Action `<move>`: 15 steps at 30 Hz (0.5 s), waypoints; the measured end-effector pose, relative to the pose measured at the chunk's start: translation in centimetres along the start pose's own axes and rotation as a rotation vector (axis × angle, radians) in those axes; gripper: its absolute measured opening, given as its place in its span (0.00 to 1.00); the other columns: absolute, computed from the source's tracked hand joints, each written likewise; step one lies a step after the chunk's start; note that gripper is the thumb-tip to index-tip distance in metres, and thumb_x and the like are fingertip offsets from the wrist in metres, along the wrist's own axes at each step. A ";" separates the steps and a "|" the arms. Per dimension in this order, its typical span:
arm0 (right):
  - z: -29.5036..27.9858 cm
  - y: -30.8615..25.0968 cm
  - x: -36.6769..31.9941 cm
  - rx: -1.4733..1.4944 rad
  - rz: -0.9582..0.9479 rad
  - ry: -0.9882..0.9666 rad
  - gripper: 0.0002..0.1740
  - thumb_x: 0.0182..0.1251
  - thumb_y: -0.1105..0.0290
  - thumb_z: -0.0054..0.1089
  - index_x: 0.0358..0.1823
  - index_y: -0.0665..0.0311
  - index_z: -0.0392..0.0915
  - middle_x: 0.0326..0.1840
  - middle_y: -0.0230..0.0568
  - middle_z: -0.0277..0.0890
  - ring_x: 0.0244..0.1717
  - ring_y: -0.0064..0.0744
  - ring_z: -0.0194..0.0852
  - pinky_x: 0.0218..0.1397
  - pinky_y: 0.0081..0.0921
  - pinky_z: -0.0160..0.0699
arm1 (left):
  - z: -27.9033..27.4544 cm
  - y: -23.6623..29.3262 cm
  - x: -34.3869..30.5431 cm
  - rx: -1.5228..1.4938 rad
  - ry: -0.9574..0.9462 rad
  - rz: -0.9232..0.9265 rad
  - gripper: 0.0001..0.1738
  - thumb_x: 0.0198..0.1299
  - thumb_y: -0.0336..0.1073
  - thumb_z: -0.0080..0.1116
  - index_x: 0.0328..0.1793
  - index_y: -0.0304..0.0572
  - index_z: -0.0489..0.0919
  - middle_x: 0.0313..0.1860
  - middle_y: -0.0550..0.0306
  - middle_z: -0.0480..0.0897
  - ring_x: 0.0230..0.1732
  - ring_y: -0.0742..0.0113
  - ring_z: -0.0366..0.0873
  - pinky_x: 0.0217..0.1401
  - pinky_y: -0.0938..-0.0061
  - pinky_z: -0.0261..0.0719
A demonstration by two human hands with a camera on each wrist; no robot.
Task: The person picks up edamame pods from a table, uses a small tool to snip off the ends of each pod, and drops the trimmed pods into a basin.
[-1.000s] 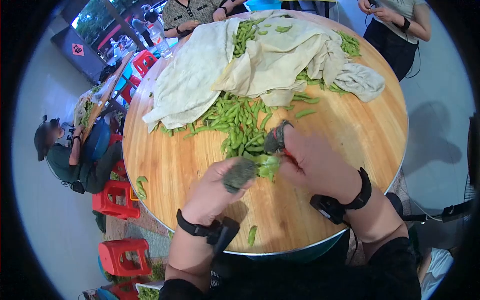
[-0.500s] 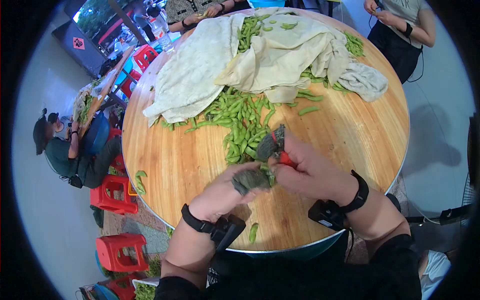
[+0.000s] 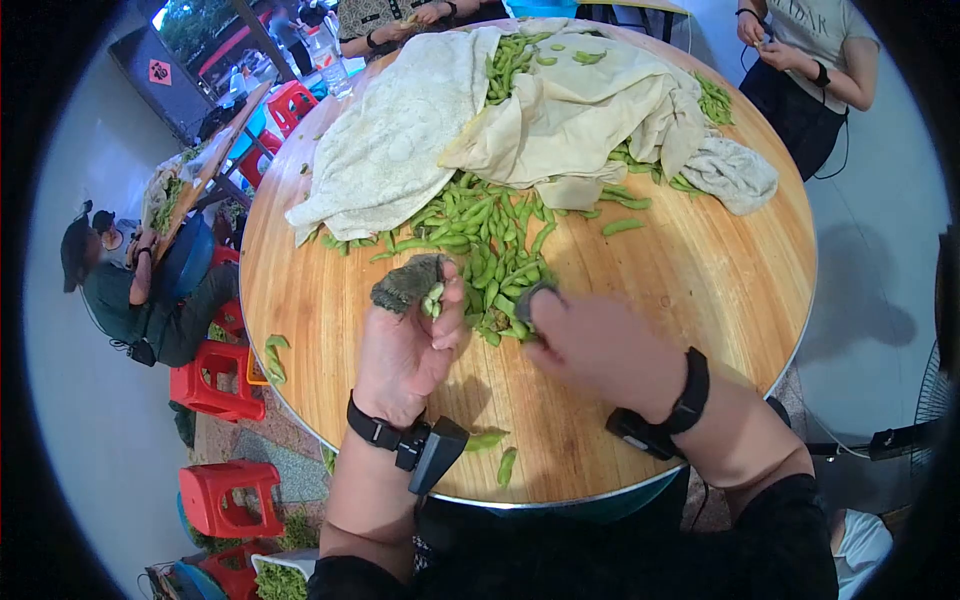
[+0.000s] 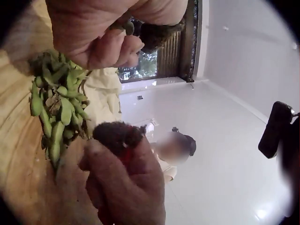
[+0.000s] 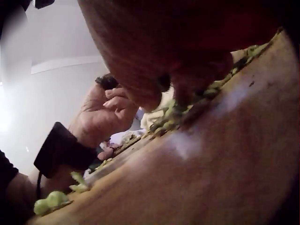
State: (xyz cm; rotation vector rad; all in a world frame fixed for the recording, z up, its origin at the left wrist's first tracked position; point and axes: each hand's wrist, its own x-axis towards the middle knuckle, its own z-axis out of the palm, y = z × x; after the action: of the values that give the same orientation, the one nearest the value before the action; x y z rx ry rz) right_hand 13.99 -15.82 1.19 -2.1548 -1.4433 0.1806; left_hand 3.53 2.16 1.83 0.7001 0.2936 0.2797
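Note:
Raised over the table, the left hand (image 3: 405,345), palm up, pinches pale green beans (image 3: 433,300) between its fingers and a thumb wrapped in grey-green cloth (image 3: 408,284). To its right, the right hand (image 3: 610,350) reaches palm down to the near edge of a heap of green pods (image 3: 490,235). Its fingertips are partly hidden, so a grip on a pod cannot be made out. Grey cloth with red beneath wraps a digit of the right hand (image 4: 129,178) in the left wrist view. Two pods (image 3: 487,439) lie near the table's front edge.
Pale cloths (image 3: 390,135) cover more pods at the back of the round wooden table (image 3: 330,350). A few pods (image 3: 275,358) lie at the left edge. Red stools (image 3: 230,498) stand at left. Other people stand or sit around, and a bottle (image 3: 328,62) is behind.
The hands have moved apart: the left up and left, turning palm up with beans, the right down to the heap's edge. Another pod now lies on the wood near the front.

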 end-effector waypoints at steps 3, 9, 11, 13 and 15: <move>1.0 0.2 0.0 -0.170 -0.167 0.039 0.10 0.60 0.70 0.51 0.39 0.65 0.63 0.24 0.51 0.73 0.26 0.54 0.74 0.25 0.42 0.73 | 0.2 -0.2 0.0 -0.004 0.056 -0.054 0.13 0.63 0.42 0.52 0.46 0.41 0.74 0.32 0.60 0.75 0.18 0.76 0.61 0.18 0.85 0.57; -1.1 2.0 0.2 -0.035 0.008 0.121 0.14 0.57 0.70 0.55 0.40 0.66 0.62 0.27 0.50 0.71 0.25 0.54 0.73 0.28 0.42 0.72 | 1.7 -0.8 -0.6 0.195 0.013 -0.070 0.08 0.65 0.35 0.50 0.45 0.40 0.75 0.28 0.63 0.75 0.16 0.80 0.61 0.16 0.86 0.54; -1.9 1.8 0.1 -0.023 -0.103 0.193 0.13 0.57 0.72 0.54 0.43 0.64 0.65 0.33 0.49 0.74 0.24 0.50 0.76 0.24 0.41 0.74 | 0.9 -1.4 -0.3 0.297 0.005 -0.137 0.09 0.65 0.36 0.51 0.45 0.40 0.75 0.28 0.64 0.75 0.16 0.81 0.61 0.16 0.87 0.54; -2.3 1.4 -0.2 -0.083 -0.153 0.184 0.14 0.57 0.71 0.54 0.44 0.64 0.66 0.33 0.49 0.74 0.24 0.49 0.75 0.24 0.40 0.75 | 1.4 -1.8 -0.5 0.496 0.114 -0.227 0.11 0.66 0.39 0.49 0.44 0.39 0.76 0.27 0.66 0.74 0.17 0.84 0.61 0.18 0.90 0.56; -2.6 1.0 -0.5 -0.139 -0.200 0.172 0.14 0.57 0.70 0.55 0.44 0.64 0.67 0.33 0.48 0.74 0.23 0.49 0.75 0.24 0.39 0.75 | 1.9 -2.1 -0.7 0.531 0.074 -0.295 0.12 0.67 0.38 0.47 0.45 0.36 0.75 0.27 0.64 0.74 0.19 0.83 0.64 0.17 0.91 0.58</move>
State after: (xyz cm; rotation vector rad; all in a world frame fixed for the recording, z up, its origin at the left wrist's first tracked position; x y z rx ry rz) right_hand 15.60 -17.42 2.78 -2.0584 -1.5973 -0.1788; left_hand 3.88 -0.73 1.94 1.1562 0.5459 -0.0618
